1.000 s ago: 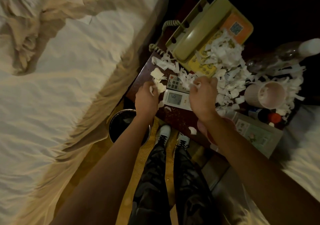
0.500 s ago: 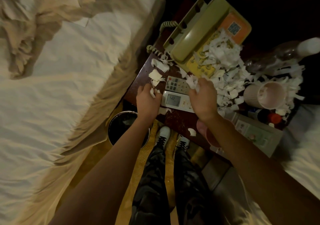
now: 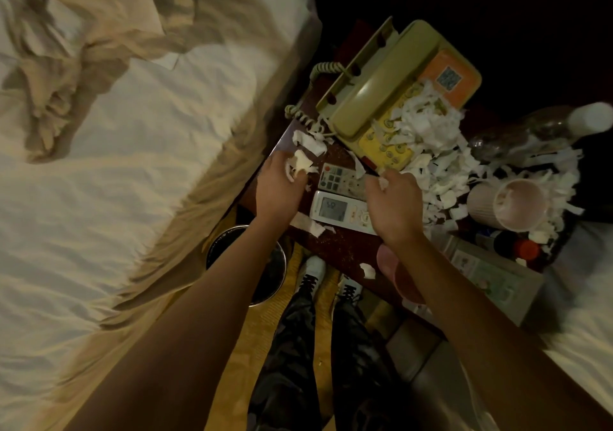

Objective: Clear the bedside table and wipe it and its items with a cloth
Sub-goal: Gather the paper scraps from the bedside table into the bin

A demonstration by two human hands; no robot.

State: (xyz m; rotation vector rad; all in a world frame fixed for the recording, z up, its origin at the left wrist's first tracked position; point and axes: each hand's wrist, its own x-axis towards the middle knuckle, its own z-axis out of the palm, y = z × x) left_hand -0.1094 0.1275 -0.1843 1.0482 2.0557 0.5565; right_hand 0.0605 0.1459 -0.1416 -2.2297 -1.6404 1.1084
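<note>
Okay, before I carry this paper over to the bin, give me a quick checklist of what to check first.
1. Left hand has a firm grip on its paper scraps: ok.
2. Right hand holds a scrap: ok, a small piece shows at the fingertips.
3. Bin within reach beside the table: ok, on the floor below the left forearm.
4. Bin has room: cannot tell, its inside is dark.
5. Remotes free of paper: ok, nearly bare.
6. Table cleared: not ok, shredded paper covers the phone and surrounds the cup.
</note>
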